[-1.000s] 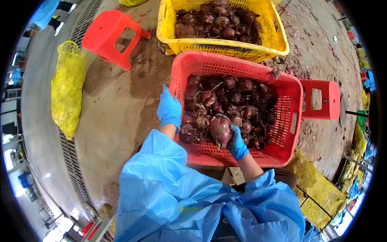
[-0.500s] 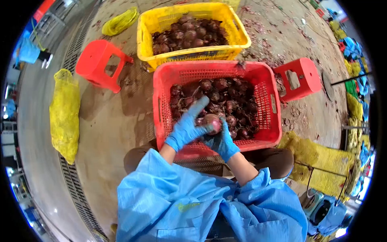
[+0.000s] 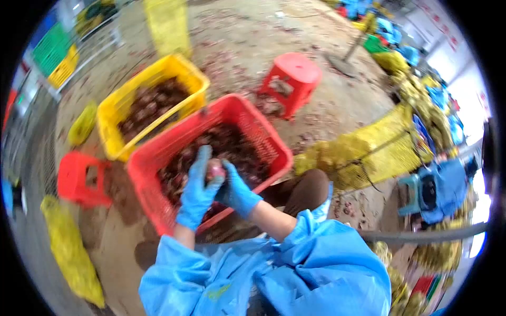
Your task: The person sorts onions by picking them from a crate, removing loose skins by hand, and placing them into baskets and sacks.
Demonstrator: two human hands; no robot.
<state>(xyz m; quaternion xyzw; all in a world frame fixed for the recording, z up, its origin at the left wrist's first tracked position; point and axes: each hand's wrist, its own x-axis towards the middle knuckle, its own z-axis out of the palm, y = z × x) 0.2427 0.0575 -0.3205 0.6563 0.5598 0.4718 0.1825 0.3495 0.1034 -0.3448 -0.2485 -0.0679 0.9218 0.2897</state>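
Note:
A red onion (image 3: 215, 169) is held between my two blue-gloved hands, over the red crate (image 3: 138, 181). My left hand (image 3: 198, 188) is against the onion's left side, its fingers pointing up. My right hand (image 3: 235, 190) wraps the onion from the right and below. Under them the red crate holds many dark red onions (image 3: 237, 145), blurred by motion. Touching its far left side is a yellow crate (image 3: 108, 129) with more onions inside.
One red stool (image 3: 81, 179) is at the left, another (image 3: 298, 71) beyond the crate. A full yellow net bag (image 3: 74, 253) lies lower left. Yellow netting (image 3: 379, 145) spreads over a frame at right. A metal bar (image 3: 421, 237) crosses the lower right.
The view has swung to the right, so crates and stools appear tilted and shifted left. My left hand has left the crate's rim and joined my right hand at the onion.

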